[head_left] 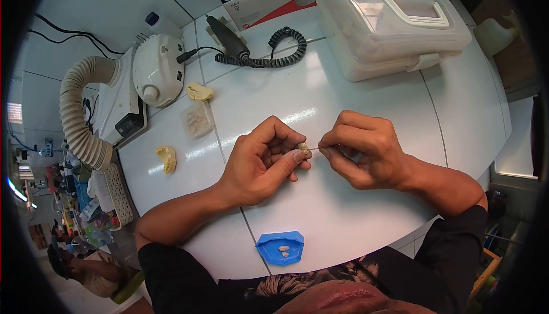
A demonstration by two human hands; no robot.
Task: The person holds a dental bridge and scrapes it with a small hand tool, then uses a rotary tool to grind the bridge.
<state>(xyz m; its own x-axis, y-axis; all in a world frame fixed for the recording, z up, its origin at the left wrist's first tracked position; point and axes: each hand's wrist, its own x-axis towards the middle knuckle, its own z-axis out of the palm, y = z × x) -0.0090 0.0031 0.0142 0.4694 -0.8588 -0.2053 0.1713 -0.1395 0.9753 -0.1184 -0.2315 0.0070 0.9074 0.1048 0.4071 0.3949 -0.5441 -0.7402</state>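
Pinched between the thumb and fingers of my left hand (257,162) is a small cream-coloured, tooth-like piece (304,148). My right hand (366,149) grips a thin metal tool (315,149) between thumb and forefinger, its far end right at the piece. Both hands are above the middle of the white table (354,222). Nearer my body, a blue angular dish (265,252) holds a few small tooth-like bits (284,250). To the left lie two yellowish dental casts, one curved (166,160) and one small (199,92), beside a clear lidded box (193,131).
A handpiece (227,37) with a coiled cord (300,45) lies at the back, near a white control unit (159,69) and a ribbed hose (77,108). Mask boxes (280,2) and a translucent case (394,34) stand behind. Another person (94,271) is at lower left.
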